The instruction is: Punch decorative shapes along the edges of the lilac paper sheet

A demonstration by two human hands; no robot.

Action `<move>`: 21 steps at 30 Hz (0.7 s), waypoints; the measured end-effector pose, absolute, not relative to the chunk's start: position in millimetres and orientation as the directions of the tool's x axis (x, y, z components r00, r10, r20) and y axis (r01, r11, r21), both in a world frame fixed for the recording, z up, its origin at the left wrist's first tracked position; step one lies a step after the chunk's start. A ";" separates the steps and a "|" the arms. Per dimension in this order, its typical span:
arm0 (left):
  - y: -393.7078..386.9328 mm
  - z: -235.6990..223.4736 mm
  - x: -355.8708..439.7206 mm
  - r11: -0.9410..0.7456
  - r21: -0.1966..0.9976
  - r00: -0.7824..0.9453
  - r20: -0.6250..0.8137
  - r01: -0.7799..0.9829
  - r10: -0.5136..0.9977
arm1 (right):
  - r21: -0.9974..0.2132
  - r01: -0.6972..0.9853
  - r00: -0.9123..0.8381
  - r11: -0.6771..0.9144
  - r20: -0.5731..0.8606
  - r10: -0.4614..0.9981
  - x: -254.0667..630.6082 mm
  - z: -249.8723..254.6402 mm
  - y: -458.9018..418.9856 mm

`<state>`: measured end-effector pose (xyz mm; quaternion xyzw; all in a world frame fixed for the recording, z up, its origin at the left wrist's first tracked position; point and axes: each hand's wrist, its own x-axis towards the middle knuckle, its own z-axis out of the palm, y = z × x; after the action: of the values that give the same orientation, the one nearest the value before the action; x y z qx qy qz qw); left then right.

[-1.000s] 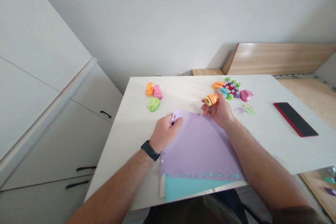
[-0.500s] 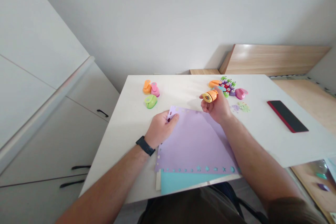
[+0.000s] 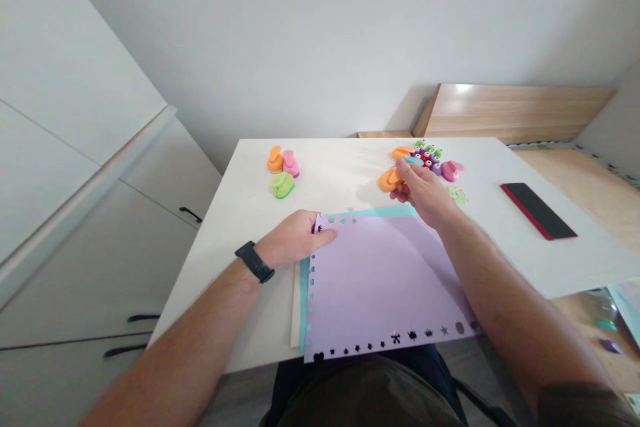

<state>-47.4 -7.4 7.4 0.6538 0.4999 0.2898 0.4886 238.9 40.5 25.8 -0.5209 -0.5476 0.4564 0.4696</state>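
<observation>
My left hand (image 3: 300, 239) pinches the upper left corner of a lilac paper sheet (image 3: 385, 280), thumb on top and fingers underneath. Small punched shapes, such as crowns, stars and a heart, run along its left and bottom edges, with a few at the top left. In my right hand (image 3: 425, 193) is an orange craft paper punch (image 3: 389, 179), gripped above the sheet's far edge, lever side up. A light blue sheet (image 3: 370, 211) lies under the lilac one and shows at its top and left. The lilac sheet's bottom edge overhangs the table's front.
Orange, pink (image 3: 291, 164) and green (image 3: 283, 185) punches sit at the back left. Behind my right hand are another orange punch (image 3: 401, 152), a pink punch (image 3: 452, 170) and several small eyed punches (image 3: 427, 157). Green paper bits (image 3: 457, 195) and a black-red slab (image 3: 537, 211) lie to the right.
The lilac sheet has come toward me, baring the blue sheet at its far edge and overhanging the table front. My right hand has turned the orange punch so its lever side shows.
</observation>
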 end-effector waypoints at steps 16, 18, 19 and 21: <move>-4.6 3.3 -47.9 -0.138 0.887 0.553 -0.147 0.440 0.820 | -0.566 0.819 0.198 -0.093 0.126 0.972 236.2 -9.2 79.9; -4.6 2.9 -48.2 -0.132 0.892 0.549 -0.144 0.431 0.823 | -0.479 0.870 0.214 -0.120 0.146 0.966 238.1 -10.3 78.9; -4.4 2.7 -48.4 -0.130 0.894 0.545 -0.141 0.429 0.827 | -0.461 0.878 0.220 -0.131 0.144 0.965 238.3 -10.2 77.4; -3.8 2.2 -48.8 -0.133 0.890 0.540 -0.140 0.435 0.830 | -0.452 0.881 0.233 -0.138 0.160 0.959 237.2 -8.1 72.4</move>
<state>-48.8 -3.8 2.2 0.7255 0.4361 0.2000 0.4934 237.2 72.4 -8.1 -0.7497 -0.6136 0.0838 0.2331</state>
